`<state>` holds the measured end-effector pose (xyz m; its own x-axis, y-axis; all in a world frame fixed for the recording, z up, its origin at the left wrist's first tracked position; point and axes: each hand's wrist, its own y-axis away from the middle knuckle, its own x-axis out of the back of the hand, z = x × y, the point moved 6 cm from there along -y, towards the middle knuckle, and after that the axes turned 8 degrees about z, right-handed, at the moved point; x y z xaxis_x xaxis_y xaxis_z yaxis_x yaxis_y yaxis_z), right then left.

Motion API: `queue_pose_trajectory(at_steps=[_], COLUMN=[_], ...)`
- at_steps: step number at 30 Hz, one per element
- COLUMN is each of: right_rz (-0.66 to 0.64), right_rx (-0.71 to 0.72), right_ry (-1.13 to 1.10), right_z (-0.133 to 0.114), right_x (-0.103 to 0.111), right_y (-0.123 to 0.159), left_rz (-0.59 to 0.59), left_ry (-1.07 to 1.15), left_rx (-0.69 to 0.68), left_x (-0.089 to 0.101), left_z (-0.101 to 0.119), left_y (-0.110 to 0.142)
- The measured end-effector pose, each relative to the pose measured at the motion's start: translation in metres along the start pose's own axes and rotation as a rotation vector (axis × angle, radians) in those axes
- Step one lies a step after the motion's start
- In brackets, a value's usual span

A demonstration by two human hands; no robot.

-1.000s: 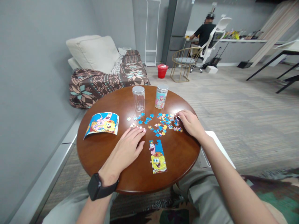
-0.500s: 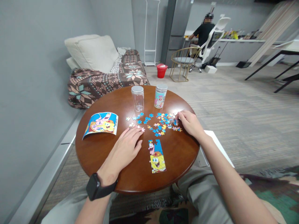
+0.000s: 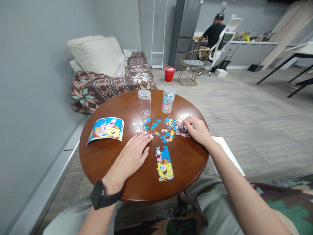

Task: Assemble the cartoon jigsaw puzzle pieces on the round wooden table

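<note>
My left hand (image 3: 133, 153) lies flat and open on the round wooden table, its fingertips touching pale pink puzzle pieces (image 3: 151, 136). At the right edge of a scattered heap of jigsaw pieces (image 3: 167, 134), my right hand (image 3: 198, 129) is closed with bent fingers. Its fingertips are down among the pieces, and what they hold, if anything, is hidden. Between my forearms lies a joined strip of puzzle (image 3: 165, 164) with a yellow and a pink cartoon figure. A curled picture sheet (image 3: 106, 130) with the same figures rests to the left of my left hand.
Toward the table's (image 3: 97, 163) far edge stand a clear jar (image 3: 145, 106) and a jar with a printed label (image 3: 168, 102), both with silver lids. A covered couch (image 3: 110, 81) is behind. Farther off are a red bin (image 3: 169, 74), chairs and a seated person (image 3: 214, 36).
My right hand's fingertips have shifted slightly left over the pieces. My left fingertips have moved a little to the right, along with the pink piece beneath them.
</note>
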<state>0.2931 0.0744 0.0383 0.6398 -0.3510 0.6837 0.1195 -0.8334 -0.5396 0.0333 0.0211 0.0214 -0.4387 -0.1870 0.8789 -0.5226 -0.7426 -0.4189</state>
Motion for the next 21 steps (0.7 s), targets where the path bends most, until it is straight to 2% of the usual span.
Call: queue_pose_trajectory(at_steps=[4, 7, 9, 12, 14, 18, 21], right_rz=[-0.117, -0.18, -0.195, -0.171, -0.149, -0.103, -0.059], right_rx=[0.256, 0.332, 0.34, 0.336, 0.339, 0.333, 0.246], right_ry=[-0.101, -0.149, -0.156, -0.148, -0.14, -0.112, -0.034], right_z=[-0.034, -0.048, -0.049, -0.044, -0.04, -0.035, -0.028], right_x=[-0.015, -0.02, -0.021, -0.019, -0.018, -0.018, -0.016], right_y=[0.007, 0.012, 0.013, 0.012, 0.011, 0.009, 0.007], left_rz=[-0.001, 0.011, 0.076, 0.223, 0.273, 0.262, 0.236], left_ry=[0.01, -0.006, -0.056, -0.134, -0.132, -0.071, -0.066], left_rx=[-0.003, 0.022, 0.113, 0.321, 0.405, 0.408, 0.365], left_x=[-0.001, 0.001, 0.006, 0.019, 0.024, 0.025, 0.023], left_z=[0.001, 0.001, -0.005, -0.021, -0.028, -0.027, -0.023], left_y=[0.0, -0.001, 0.0, 0.003, 0.004, 0.004, 0.003])
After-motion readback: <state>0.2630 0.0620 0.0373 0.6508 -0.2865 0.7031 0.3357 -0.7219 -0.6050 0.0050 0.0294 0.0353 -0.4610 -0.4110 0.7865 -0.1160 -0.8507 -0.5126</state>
